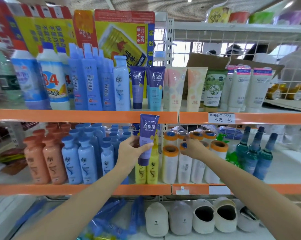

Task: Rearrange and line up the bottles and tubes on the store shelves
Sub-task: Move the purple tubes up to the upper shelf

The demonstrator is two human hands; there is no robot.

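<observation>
The left hand (129, 149) is gripping a purple tube (147, 137) around its lower half, thumb across the front and fingers wrapped behind, and is holding it upright, cap end down, in front of the orange shelf edge (77, 116). The tube's crimped top is overlapping that edge, and its cap is hanging in front of the yellow bottles (147, 172) standing below the edge.

Above the orange shelf edge, two more purple tubes (147, 87) are standing side by side, one dark-capped and one with a light blue lower half. To their left a pale blue bottle (121, 84) is standing; to their right are two pastel floral tubes (184, 87), a green tube (213, 87) and white tubes with pink tops (246, 87).

The right hand (192, 147) is reaching in below the orange shelf edge, among the orange-capped rolls (170, 161), fingers partly curled with a small blue object (184, 145) showing at the fingertips; I cannot tell whether the hand is actually closed on anything. Blue bottles (82, 158) and salmon bottles (44, 158) are standing in rows left of the yellow ones.
</observation>
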